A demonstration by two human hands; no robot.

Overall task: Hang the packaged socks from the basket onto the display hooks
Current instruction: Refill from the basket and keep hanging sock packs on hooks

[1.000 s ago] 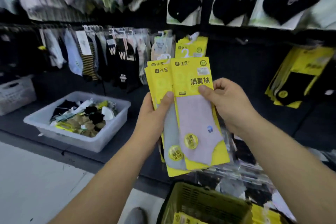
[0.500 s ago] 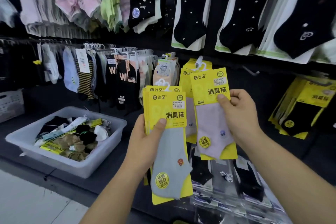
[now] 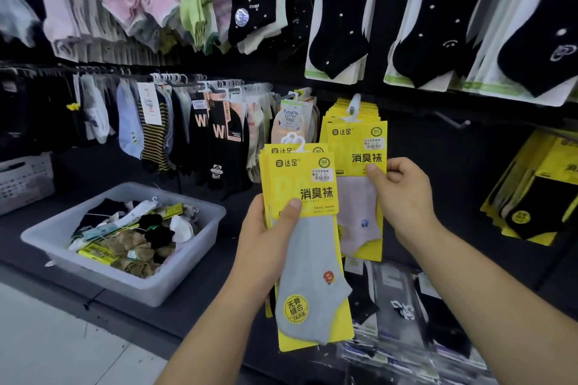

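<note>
**Sock wall, both hands holding yellow packs**

Dark display panels carry rows of hung socks, with black dotted socks on white cards along the top and striped and lettered pairs on a rail to the left. On the ledge at lower left sits a translucent plastic tub. It holds a loose heap of socks in black, white and tan, with yellow cards among them. A white lattice basket stands further left, its contents hidden. To the right hang yellow packs of black socks. Clear-bagged dark socks lie below the hands, and a bare hook juts out above right.

The left hand grips a stack of yellow packs, thumb pressed on the front card and fingers curled behind. The front pack shows a grey ankle sock with a small orange motif and a round yellow sticker near the toe.

The right hand pinches a pink-sock pack by its right edge, in front of the hung yellow packs on a display hook. Whether its own hanger is on that hook cannot be told.
</note>
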